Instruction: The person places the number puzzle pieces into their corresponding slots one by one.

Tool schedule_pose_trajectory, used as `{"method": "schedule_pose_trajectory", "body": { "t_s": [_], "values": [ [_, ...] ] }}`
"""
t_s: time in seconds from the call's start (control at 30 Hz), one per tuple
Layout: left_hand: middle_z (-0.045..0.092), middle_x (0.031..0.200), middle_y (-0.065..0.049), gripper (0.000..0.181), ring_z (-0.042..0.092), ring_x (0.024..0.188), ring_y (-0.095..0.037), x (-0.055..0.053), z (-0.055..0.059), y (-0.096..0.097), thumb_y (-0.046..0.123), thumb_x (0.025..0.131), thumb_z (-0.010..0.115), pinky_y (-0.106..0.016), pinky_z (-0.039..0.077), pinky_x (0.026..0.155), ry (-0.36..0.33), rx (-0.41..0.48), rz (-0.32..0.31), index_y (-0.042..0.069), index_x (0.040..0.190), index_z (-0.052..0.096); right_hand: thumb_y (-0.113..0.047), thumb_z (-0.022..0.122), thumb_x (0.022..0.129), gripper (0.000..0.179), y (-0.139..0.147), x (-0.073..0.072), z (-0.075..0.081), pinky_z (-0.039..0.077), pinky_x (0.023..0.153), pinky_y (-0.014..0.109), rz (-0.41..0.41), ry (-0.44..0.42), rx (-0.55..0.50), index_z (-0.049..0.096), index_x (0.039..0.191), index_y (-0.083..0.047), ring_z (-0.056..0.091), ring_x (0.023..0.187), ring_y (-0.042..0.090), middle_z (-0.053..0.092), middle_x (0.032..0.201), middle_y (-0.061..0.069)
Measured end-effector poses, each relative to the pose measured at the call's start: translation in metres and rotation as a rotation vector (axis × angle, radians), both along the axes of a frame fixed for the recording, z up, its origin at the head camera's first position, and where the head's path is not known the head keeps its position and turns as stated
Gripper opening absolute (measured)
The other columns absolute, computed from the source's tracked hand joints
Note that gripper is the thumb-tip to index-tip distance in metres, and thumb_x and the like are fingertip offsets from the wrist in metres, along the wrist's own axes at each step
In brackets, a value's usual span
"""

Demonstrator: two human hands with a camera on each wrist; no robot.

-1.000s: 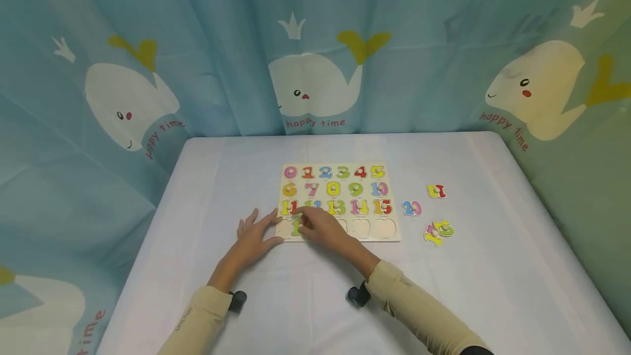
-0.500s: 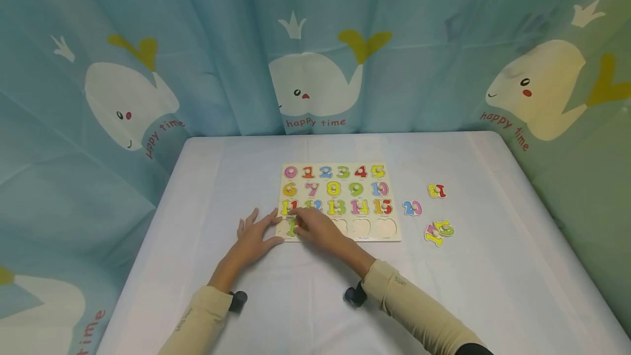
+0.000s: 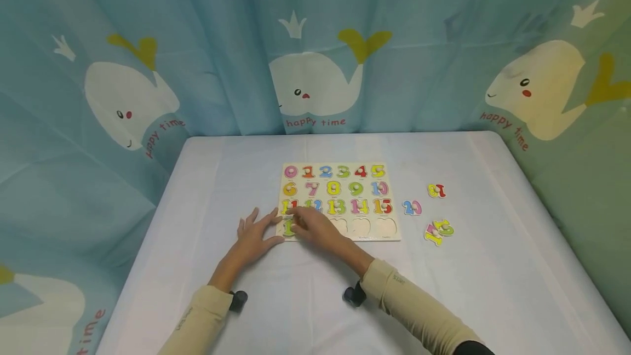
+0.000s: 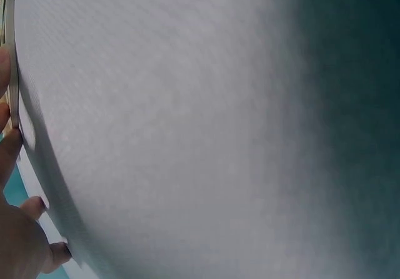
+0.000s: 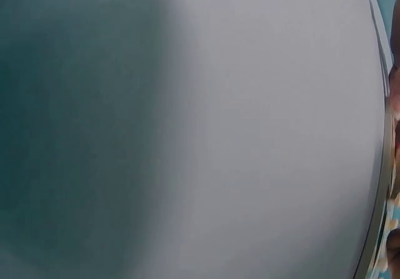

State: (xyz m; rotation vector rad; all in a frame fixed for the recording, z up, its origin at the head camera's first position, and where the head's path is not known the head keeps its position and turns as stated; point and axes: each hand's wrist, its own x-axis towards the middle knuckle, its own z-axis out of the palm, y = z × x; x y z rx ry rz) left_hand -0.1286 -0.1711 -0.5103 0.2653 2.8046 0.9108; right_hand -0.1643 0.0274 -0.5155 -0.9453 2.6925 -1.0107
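Observation:
A wooden number puzzle board (image 3: 320, 181) lies on the white table, its upper three rows filled with coloured numbers. My left hand (image 3: 253, 240) rests with spread fingers at the board's lower left corner. At the left end of the bottom row, my right hand (image 3: 315, 227) pinches a number piece (image 3: 288, 228) showing a green 1; the rest of that piece is hidden behind the fingers. Farther right in this row, bare recesses (image 3: 361, 227) show. In the left wrist view, fingertips (image 4: 5, 72) touch the board's edge. The right wrist view shows only slivers of fingers (image 5: 394, 91) and board.
Right of the board lie loose pieces: a blue and pink 20 (image 3: 412, 208), a yellow and red piece (image 3: 436, 190), and a yellow-pink piece (image 3: 433, 235) overlapping a yellow-green one (image 3: 445, 228). A curtain with whales (image 3: 315, 86) hangs behind the table (image 3: 236, 169).
My right hand has shifted left with the number piece, bringing it to the left end of the bottom row. The left hand stays in place.

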Motion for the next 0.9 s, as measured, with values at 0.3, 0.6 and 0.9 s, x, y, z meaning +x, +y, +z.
{"method": "schedule_pose_trajectory", "body": {
  "t_s": [0.3, 0.6, 0.9],
  "values": [
    [0.053, 0.134, -0.006, 0.067, 0.010, 0.138, -0.044, 0.000, 0.002, 0.000, 0.031, 0.083, 0.071, -0.065, -0.002, 0.104, 0.009, 0.019, -0.003, 0.009, 0.140, 0.045, -0.011, 0.064, 0.090, 0.036, -0.018, -0.002, 0.005, 0.044, 0.070, 0.022, -0.036, -0.076, 0.062, 0.056, 0.124, -0.007, 0.050, 0.078, 0.010, 0.056, 0.086, -0.005],
    [0.053, 0.134, -0.004, 0.068, 0.009, 0.139, -0.043, -0.001, 0.001, 0.002, 0.032, 0.083, 0.071, -0.063, -0.004, 0.105, 0.011, 0.012, 0.000, 0.010, 0.141, 0.043, -0.013, 0.067, 0.088, 0.031, -0.021, -0.003, 0.011, 0.043, 0.062, 0.020, -0.074, -0.061, 0.127, 0.059, 0.117, -0.008, 0.050, 0.071, 0.009, 0.056, 0.081, -0.006],
    [0.050, 0.138, -0.007, 0.067, 0.009, 0.138, -0.043, 0.000, -0.002, 0.001, 0.032, 0.083, 0.071, -0.064, -0.004, 0.105, 0.005, 0.000, 0.003, 0.010, 0.140, 0.044, -0.012, 0.063, 0.091, 0.040, -0.019, 0.000, 0.011, 0.045, 0.072, 0.020, -0.023, -0.101, 0.126, 0.053, 0.128, -0.004, 0.050, 0.080, 0.009, 0.056, 0.091, -0.003]
  ]
}}
